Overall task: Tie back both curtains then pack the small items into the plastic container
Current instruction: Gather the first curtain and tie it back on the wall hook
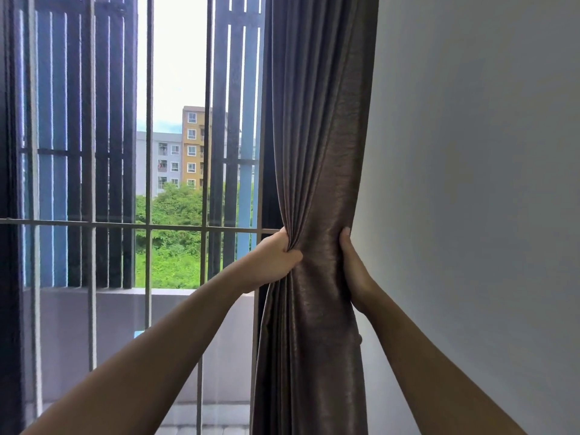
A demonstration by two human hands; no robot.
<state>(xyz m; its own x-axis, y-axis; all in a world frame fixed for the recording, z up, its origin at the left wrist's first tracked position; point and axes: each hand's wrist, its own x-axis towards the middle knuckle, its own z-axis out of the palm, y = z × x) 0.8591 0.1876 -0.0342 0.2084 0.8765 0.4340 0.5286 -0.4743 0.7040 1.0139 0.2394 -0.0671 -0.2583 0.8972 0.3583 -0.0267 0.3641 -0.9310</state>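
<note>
Head view: the fingers (290, 244) of the left hand (276, 259) are clamped on the gathered left edge of the curtain (317, 183), bunching its folds at the pinch. The right hand (353, 268) presses flat against the curtain's right edge, thumb up, its fingers wrapped behind the cloth and hidden, so how tightly they close cannot be told. Between the two hands the brown curtain is squeezed to a narrow waist. Its long axis runs vertically, top and bottom both cut off by the frame. It hangs at the right edge of the window (175, 152), touching the plain wall (470, 183) on its right. Left of it, the window bars (149, 227) stand uncovered with buildings and trees beyond. Both forearms reach in from the lower corners.
</note>
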